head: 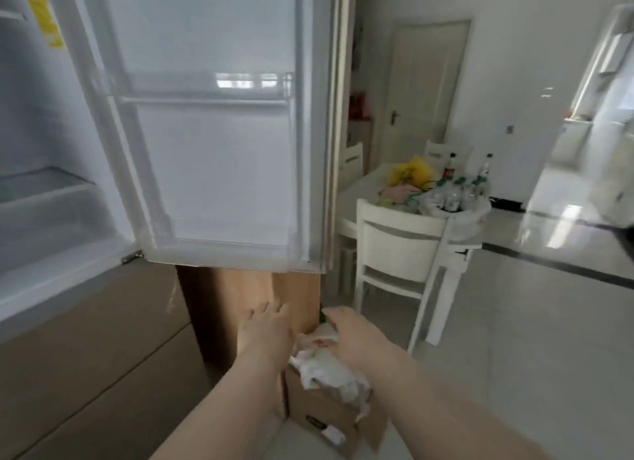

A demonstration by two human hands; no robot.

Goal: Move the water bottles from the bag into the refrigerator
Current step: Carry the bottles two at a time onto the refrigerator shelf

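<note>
**A home kitchen with a dining corner**

I am looking into a lived-in home. An open refrigerator (212, 144) with white door shelves stands over wood-coloured drawer fronts (85, 356). Beyond it, a white dining worktop (347, 220) with matching chairs (401, 247) sits on a glossy tiled floor (514, 339). A panelled room door (425, 92) is in the far wall.

One refrigerator (41, 151) with one open door (212, 151). Two hands: a left hand (266, 329) and a right hand (353, 332). One cardboard box (326, 411) holding one white bag (329, 367). One surface (370, 182), three white chairs (401, 247), two tall bottles (452, 166), and a cluster of small bottles (453, 194) too blurred to count.
</note>
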